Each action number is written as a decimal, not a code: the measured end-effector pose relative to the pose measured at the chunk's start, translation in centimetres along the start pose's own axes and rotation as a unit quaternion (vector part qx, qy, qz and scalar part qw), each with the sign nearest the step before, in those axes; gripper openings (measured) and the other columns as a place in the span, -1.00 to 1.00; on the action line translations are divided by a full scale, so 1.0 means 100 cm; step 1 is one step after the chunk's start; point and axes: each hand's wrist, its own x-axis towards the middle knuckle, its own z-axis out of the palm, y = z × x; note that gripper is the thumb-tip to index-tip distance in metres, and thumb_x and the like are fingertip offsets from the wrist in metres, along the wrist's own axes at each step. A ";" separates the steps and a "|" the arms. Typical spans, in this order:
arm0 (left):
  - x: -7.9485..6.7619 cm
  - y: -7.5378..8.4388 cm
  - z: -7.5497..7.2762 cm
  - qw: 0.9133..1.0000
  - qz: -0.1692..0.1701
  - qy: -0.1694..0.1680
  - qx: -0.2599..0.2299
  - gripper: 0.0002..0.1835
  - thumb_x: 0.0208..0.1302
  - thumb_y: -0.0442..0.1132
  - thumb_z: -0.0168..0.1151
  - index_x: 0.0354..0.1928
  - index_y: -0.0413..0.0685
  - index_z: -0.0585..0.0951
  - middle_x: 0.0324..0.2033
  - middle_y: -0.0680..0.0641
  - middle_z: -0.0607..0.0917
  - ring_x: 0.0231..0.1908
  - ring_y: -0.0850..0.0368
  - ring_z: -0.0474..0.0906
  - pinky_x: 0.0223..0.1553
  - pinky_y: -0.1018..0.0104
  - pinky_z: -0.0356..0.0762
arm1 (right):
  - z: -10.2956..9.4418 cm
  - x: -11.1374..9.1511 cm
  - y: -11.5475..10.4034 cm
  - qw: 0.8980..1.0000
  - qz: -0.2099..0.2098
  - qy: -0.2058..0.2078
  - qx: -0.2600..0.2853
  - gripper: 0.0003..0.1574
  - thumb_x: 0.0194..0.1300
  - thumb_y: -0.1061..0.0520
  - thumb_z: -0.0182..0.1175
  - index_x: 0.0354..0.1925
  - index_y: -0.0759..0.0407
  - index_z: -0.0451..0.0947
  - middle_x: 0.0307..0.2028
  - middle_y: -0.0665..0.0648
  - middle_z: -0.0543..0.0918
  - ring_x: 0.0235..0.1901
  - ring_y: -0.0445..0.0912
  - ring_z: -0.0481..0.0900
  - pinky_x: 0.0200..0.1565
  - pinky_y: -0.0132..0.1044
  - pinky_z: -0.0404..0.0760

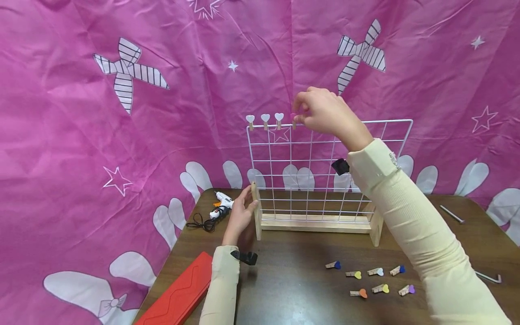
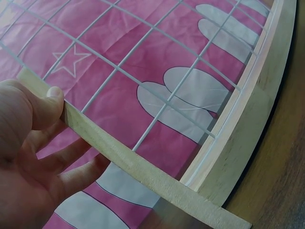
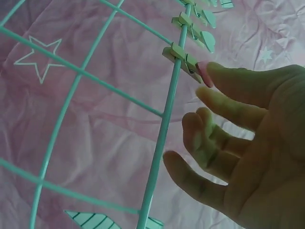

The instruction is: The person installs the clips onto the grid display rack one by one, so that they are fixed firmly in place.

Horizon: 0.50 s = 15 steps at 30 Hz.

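A white wire grid (image 1: pixel 310 160) stands upright in a wooden base (image 1: pixel 317 224). My left hand (image 1: pixel 240 214) grips its left wooden side post (image 2: pixel 119 148), thumb on one face and fingers around the other. Up at the top wire, my right hand (image 1: pixel 322 110) pinches a mini clothespin (image 3: pixel 183 61) with a pink heart (image 3: pixel 205 74) between thumb and index finger. That clothespin straddles the wire, and the other fingers are loosely bent. To its left, white-heart clothespins (image 1: pixel 265 119) sit clipped in a row along the same wire.
Several loose heart clothespins (image 1: pixel 357 274) lie on the brown table (image 1: pixel 284 280), front right. A glue gun (image 1: pixel 223 201) with black cord rests behind my left hand. A red box (image 1: pixel 183 289) is at the front left; metal rods (image 1: pixel 452 214) lie right. A pink curtain (image 1: pixel 195 113) hangs behind.
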 end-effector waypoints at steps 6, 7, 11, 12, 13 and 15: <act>-0.001 -0.003 0.001 1.000 -0.001 -0.002 0.001 -0.45 0.22 -0.55 0.06 0.27 -0.43 0.22 0.14 -0.42 0.40 0.15 -0.27 0.34 0.19 0.01 0.30 | -0.001 -0.023 0.007 0.998 -0.022 0.046 0.022 -0.75 0.18 0.17 0.19 -0.13 0.19 0.52 -0.27 0.15 0.49 -0.26 0.02 0.44 -0.21 -0.09 0.43; 0.000 -0.003 0.001 1.000 0.000 -0.003 0.001 -0.45 0.22 -0.55 0.05 0.27 -0.43 0.22 0.14 -0.42 0.40 0.15 -0.27 0.34 0.18 0.01 0.30 | 0.000 -0.027 0.009 0.998 -0.030 0.056 0.022 -0.77 0.17 0.19 0.18 -0.16 0.20 0.53 -0.28 0.15 0.50 -0.28 0.02 0.45 -0.21 -0.10 0.43; 0.001 -0.003 0.001 1.000 0.003 -0.002 0.002 -0.45 0.23 -0.55 0.05 0.27 -0.42 0.22 0.13 -0.42 0.41 0.14 -0.27 0.35 0.18 0.01 0.31 | 0.010 -0.048 0.016 0.993 -0.072 0.087 0.036 -0.89 0.16 0.24 0.19 -0.28 0.20 0.56 -0.35 0.10 0.52 -0.33 -0.03 0.52 -0.25 -0.16 0.49; 0.001 -0.003 0.001 1.000 0.003 -0.002 0.001 -0.46 0.23 -0.55 0.04 0.27 -0.42 0.23 0.13 -0.42 0.41 0.15 -0.26 0.34 0.17 0.01 0.31 | 0.014 -0.054 0.018 0.991 -0.083 0.092 0.039 -0.90 0.15 0.25 0.20 -0.30 0.20 0.56 -0.37 0.09 0.53 -0.34 -0.04 0.54 -0.25 -0.17 0.51; 0.001 -0.002 0.001 1.000 0.003 -0.001 0.000 -0.46 0.23 -0.56 0.04 0.27 -0.41 0.23 0.13 -0.42 0.41 0.15 -0.26 0.34 0.17 0.01 0.31 | 0.018 -0.060 0.020 0.990 -0.091 0.095 0.041 -0.91 0.15 0.25 0.21 -0.31 0.20 0.57 -0.38 0.07 0.52 -0.34 -0.05 0.54 -0.25 -0.18 0.51; 0.001 -0.002 0.000 1.000 0.002 -0.001 -0.005 -0.46 0.23 -0.56 0.04 0.27 -0.41 0.24 0.13 -0.42 0.41 0.15 -0.26 0.34 0.17 0.00 0.31 | 0.027 -0.072 0.024 0.988 -0.107 0.096 0.050 -0.92 0.14 0.26 0.23 -0.32 0.19 0.57 -0.38 0.05 0.53 -0.36 -0.07 0.55 -0.26 -0.21 0.54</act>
